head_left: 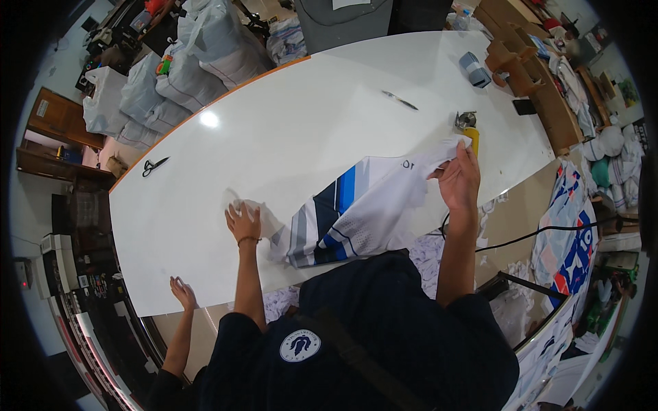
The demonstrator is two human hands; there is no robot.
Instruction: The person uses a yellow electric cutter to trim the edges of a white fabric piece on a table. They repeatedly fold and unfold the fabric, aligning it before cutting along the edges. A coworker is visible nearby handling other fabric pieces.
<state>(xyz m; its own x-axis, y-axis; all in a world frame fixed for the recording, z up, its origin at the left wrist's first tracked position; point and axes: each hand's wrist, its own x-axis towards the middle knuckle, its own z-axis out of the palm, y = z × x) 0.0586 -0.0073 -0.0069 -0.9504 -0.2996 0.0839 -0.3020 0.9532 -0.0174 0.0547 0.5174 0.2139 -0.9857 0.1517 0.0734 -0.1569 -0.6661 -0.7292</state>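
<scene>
My right hand is raised at the right, its fingers pinching one end of a white fabric panel with blue, navy and grey stripes. The panel slants down leftward from that hand, partly folded, with its striped end on the table in front of my torso. Left of the panel, my left hand has its fingers spread on the white tabletop and holds nothing. Just beyond my right fingertips is a yellow-handled cutting tool with a round metal head; the hand hides part of its handle.
Another person's hand is over the table's left edge. Black scissors, a pen-like tool, a grey-blue bundle and a phone lie on the table. Cardboard boxes stand right; stuffed bags back left.
</scene>
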